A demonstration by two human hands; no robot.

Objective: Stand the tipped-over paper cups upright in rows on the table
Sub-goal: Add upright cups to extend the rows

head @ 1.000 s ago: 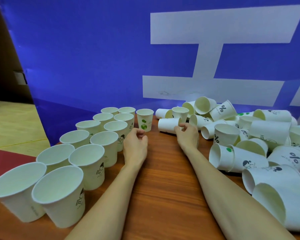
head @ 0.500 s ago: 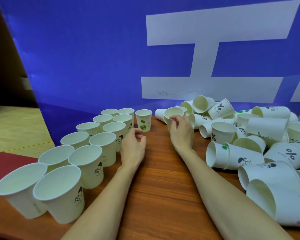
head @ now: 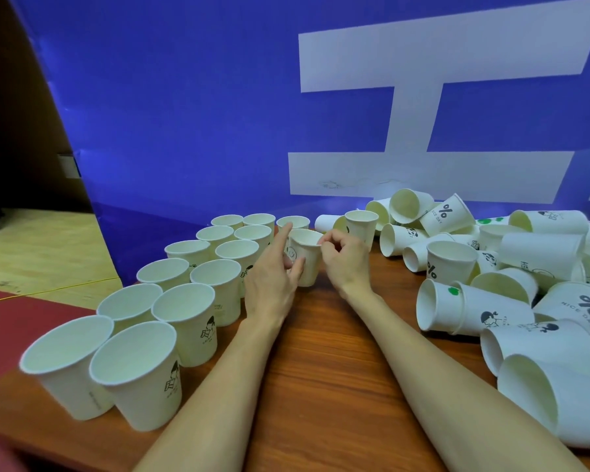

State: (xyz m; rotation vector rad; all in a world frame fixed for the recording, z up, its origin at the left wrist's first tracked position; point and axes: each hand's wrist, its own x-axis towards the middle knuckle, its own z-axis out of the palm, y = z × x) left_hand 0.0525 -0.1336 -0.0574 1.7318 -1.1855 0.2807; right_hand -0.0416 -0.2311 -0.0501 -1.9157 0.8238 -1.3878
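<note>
A small white paper cup (head: 306,258) with a smiley print is upright between my two hands, over the wooden table (head: 321,369). My right hand (head: 346,264) pinches its rim. My left hand (head: 271,281) grips its side with the index finger stretched up. Two rows of upright cups (head: 191,321) run from near left to the far middle, and one more cup (head: 295,221) stands at the far end beside them. A pile of tipped-over cups (head: 511,284) lies at the right, with one upright cup (head: 361,226) at its left edge.
A blue backdrop with white shapes (head: 321,131) stands right behind the table. The table's left edge drops to a red and yellow floor (head: 31,267). Bare wood lies between my forearms and toward the near edge.
My right hand lifted a cup from the pile's left edge, turned it upright and carried it left. My left hand rose from the table and took hold of its side.
</note>
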